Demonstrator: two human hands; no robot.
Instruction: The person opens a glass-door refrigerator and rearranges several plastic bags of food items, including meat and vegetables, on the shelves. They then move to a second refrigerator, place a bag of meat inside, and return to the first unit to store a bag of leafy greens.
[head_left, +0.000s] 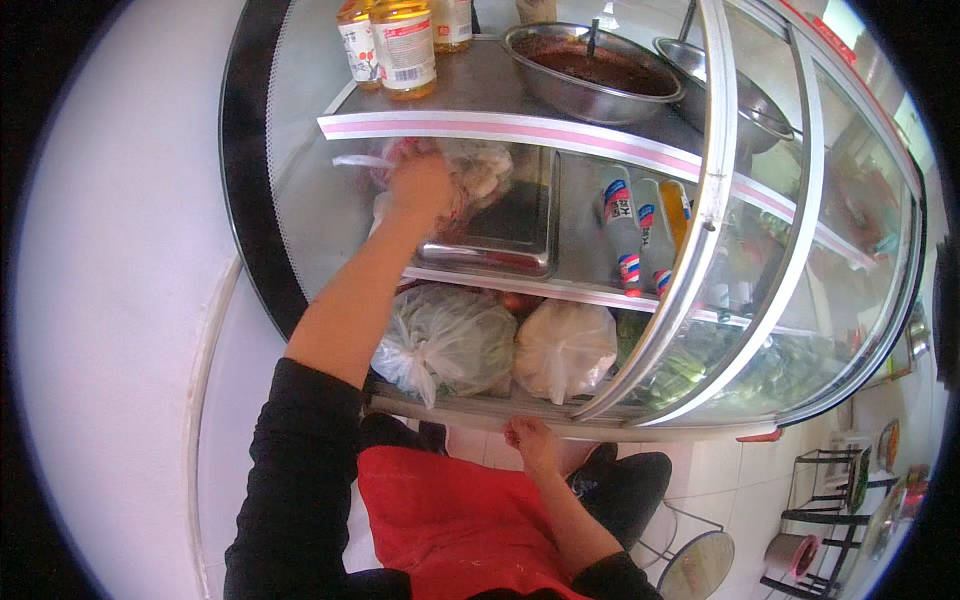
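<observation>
Inside a glass display case, my left hand reaches to the middle shelf and grips a clear plastic bag with pale, pinkish contents; blur and the hand itself hide the fingertips. Below and beside this bag lies a rectangular metal tray. My right hand is low, by the front bottom edge of the case, its fingers curled and nothing visible in it. Two tied plastic bags, one with greenish contents and one with pale contents, sit on the bottom level.
Bottles of yellow liquid and metal bowls, one with dark red-brown contents, stand on the upper shelf. Labelled plastic bottles lie at the middle shelf's right. Curved sliding-glass frames cross the right side. A round stool stands at lower right.
</observation>
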